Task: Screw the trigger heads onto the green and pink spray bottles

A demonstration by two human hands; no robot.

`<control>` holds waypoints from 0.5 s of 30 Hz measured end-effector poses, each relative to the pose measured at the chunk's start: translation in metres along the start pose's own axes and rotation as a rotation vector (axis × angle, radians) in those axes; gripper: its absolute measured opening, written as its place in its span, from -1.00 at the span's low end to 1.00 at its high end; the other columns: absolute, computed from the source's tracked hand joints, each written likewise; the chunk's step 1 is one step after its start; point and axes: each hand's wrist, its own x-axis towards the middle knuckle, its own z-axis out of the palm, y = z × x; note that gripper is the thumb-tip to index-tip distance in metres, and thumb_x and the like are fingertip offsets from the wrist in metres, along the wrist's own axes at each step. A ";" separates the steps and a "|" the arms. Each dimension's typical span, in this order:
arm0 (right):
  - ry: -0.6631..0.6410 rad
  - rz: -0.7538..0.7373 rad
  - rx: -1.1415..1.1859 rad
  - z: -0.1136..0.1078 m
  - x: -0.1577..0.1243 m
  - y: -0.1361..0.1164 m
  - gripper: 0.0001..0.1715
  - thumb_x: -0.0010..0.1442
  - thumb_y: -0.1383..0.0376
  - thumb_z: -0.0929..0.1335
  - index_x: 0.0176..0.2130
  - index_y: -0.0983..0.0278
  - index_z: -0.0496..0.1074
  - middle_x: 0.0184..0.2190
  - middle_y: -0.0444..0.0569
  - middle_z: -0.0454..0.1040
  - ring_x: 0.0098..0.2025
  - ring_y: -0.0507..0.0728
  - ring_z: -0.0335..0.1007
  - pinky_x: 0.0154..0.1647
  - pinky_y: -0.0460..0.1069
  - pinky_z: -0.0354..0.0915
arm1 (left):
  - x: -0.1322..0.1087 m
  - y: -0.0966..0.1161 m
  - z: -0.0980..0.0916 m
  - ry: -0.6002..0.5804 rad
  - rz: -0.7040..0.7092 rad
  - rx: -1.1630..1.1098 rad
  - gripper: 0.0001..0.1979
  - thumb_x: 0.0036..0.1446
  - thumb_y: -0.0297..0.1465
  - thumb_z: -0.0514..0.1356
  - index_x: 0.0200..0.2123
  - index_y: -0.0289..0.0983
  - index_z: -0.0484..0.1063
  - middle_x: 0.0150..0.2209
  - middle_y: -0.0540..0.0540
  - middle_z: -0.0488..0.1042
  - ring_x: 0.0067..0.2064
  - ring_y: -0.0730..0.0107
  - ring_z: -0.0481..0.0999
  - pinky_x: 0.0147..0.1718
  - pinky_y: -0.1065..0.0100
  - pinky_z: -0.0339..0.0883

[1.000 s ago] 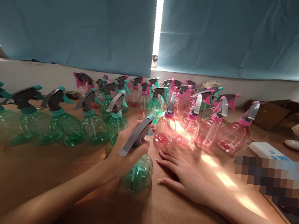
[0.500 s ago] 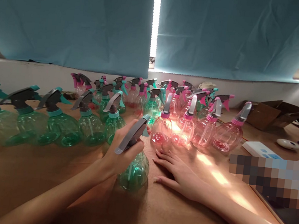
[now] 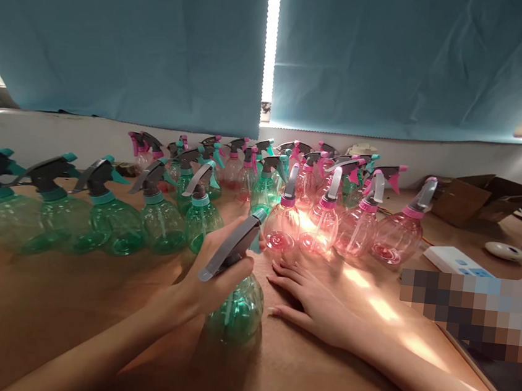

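Observation:
My left hand (image 3: 215, 271) is wrapped round the neck and grey trigger head of a green spray bottle (image 3: 235, 317). The bottle is close to upright over the front middle of the table; whether its base touches the wood I cannot tell. Flat on the tabletop, my right hand (image 3: 310, 303) lies to the right of that bottle, fingers apart and holding nothing. Just beyond its fingertips stands a row of pink spray bottles (image 3: 282, 229). Behind my left hand and off to the left runs a row of green spray bottles (image 3: 162, 225).
More pink and green spray bottles (image 3: 264, 189) crowd the back of the table (image 3: 169, 360). To the right are an open cardboard box (image 3: 463, 201), a white mouse (image 3: 505, 251), a white power strip (image 3: 452, 259) and a dark flat object (image 3: 514, 387), partly blurred out. Blue blinds (image 3: 128, 38) hang behind.
My left hand and the green spray bottle in it have shifted slightly right and nearer to me. The right hand has stayed in place. The left side of the view has shifted slightly right.

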 end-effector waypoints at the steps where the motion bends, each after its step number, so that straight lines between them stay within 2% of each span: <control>1: 0.004 0.000 0.002 0.000 0.000 0.000 -0.29 0.31 -0.10 0.25 0.23 0.28 0.34 0.29 0.14 0.26 0.32 0.36 0.10 0.32 0.31 0.04 | -0.001 0.000 0.000 0.003 0.006 -0.014 -0.89 0.05 -0.41 0.12 -0.30 -0.23 0.36 -0.38 -0.03 0.37 -0.33 0.33 0.40 -0.34 0.30 0.33; 4: -0.005 -0.002 0.019 0.001 0.000 0.001 -0.27 0.32 -0.12 0.23 0.25 0.29 0.32 0.30 0.16 0.25 0.31 0.34 0.12 0.31 0.30 0.06 | -0.003 0.000 0.000 -0.015 0.006 -0.046 -0.93 0.12 -0.39 0.11 -0.28 -0.21 0.32 -0.42 0.03 0.29 -0.33 0.35 0.39 -0.21 0.25 0.36; 8: -0.016 0.005 0.031 0.003 0.000 0.002 -0.25 0.32 -0.13 0.23 0.25 0.30 0.33 0.30 0.17 0.24 0.32 0.36 0.09 0.31 0.30 0.06 | -0.003 0.002 0.000 -0.030 0.003 -0.055 -0.97 0.15 -0.40 0.08 -0.34 -0.20 0.24 -0.47 0.09 0.18 -0.48 0.46 0.25 -0.34 0.31 0.27; 15: -0.002 0.004 0.042 0.003 0.000 0.003 -0.26 0.30 -0.13 0.24 0.24 0.28 0.34 0.30 0.15 0.25 0.33 0.37 0.08 0.32 0.31 0.03 | 0.000 0.006 0.002 -0.039 0.005 -0.050 -0.91 0.13 -0.41 0.07 -0.37 -0.19 0.15 -0.49 0.10 0.11 -0.47 0.44 0.28 -0.45 0.35 0.12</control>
